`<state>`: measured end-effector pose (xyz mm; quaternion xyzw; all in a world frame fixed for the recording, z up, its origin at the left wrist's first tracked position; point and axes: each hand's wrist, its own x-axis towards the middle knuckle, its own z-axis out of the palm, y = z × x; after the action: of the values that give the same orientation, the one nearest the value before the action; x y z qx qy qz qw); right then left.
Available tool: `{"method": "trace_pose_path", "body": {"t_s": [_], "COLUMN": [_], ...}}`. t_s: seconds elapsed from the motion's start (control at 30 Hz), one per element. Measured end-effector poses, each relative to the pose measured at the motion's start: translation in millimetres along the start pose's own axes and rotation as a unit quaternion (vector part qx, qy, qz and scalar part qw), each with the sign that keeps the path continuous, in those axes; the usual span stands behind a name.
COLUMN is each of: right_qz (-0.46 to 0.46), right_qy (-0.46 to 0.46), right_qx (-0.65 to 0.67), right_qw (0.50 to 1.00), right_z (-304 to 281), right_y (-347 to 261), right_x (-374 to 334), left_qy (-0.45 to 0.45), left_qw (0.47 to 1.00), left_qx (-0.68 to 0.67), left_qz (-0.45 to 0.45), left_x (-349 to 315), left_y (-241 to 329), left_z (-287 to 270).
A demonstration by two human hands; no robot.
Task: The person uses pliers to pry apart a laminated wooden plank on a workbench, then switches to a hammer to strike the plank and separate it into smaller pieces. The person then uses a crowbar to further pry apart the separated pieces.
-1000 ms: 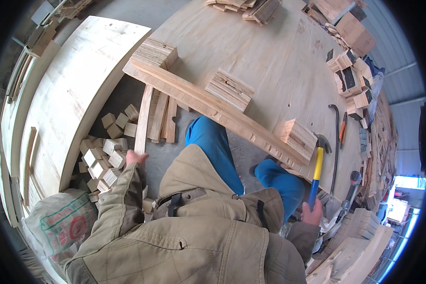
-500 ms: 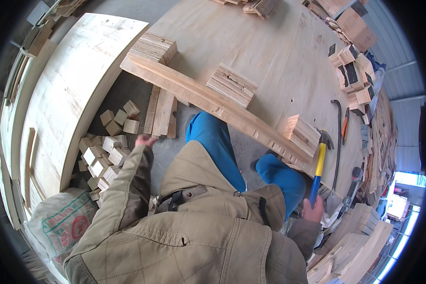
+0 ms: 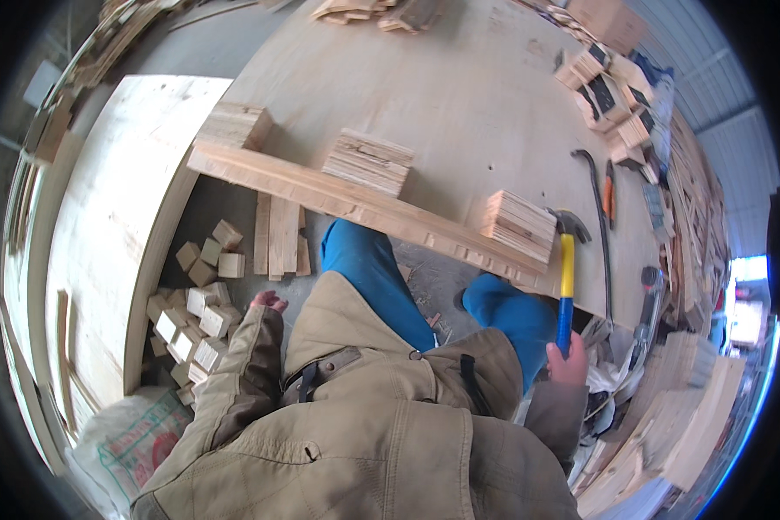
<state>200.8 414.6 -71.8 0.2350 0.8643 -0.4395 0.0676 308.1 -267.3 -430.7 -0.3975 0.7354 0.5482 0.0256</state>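
My right hand (image 3: pixel 567 360) grips the blue lower end of a claw hammer (image 3: pixel 567 267) with a yellow and blue handle. The hammer's dark head is beside the rightmost of three layered plywood blocks (image 3: pixel 520 227). A long wooden strip (image 3: pixel 321 189) runs along the near edge of the plywood worktop, with the middle block (image 3: pixel 369 161) and the left block (image 3: pixel 232 126) against its far side. My left hand (image 3: pixel 269 301) hangs low at left, fingers loosely curled and slightly apart, nothing visible in them. It is nearest to short boards (image 3: pixel 281 238) and small wood blocks (image 3: pixel 217 321).
A black pry bar (image 3: pixel 600 230) and an orange-handled tool (image 3: pixel 609 192) lie on the worktop (image 3: pixel 459 95) at right. Black-marked blocks (image 3: pixel 611 100) are piled beyond them. A pale panel (image 3: pixel 113 225) and a white sack (image 3: pixel 134 438) stand at left. Offcuts (image 3: pixel 377 13) lie at the far edge.
The whole view has shifted, so the worktop appears farther left. My left hand has drawn back from the short boards. My right hand keeps its grip on the hammer beside the right block.
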Motion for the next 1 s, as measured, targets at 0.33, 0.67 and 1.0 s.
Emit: {"method": "trace_pose_path", "body": {"t_s": [0.33,0.67,1.0], "right_qz": [-0.119,-0.143,-0.065], "right_qy": [0.048,0.143,0.158], "right_qx": [-0.065,-0.108,0.049], "right_qw": [0.99,0.973,0.984], "right_z": [-1.7,6.6,-31.4], "right_y": [-11.1,2.7,-13.9], "right_x": [-6.6,3.3,-6.6], "left_qy": [0.117,0.049,0.063], "left_qw": [0.842,0.774,0.763], "left_qx": [0.126,0.278,0.377], "left_qz": [0.511,0.567,0.521], "left_x": [-38.2,-33.5,-0.1], "left_y": [299.2,427.3,433.5], "left_z": [17.6,42.4,49.4]}}
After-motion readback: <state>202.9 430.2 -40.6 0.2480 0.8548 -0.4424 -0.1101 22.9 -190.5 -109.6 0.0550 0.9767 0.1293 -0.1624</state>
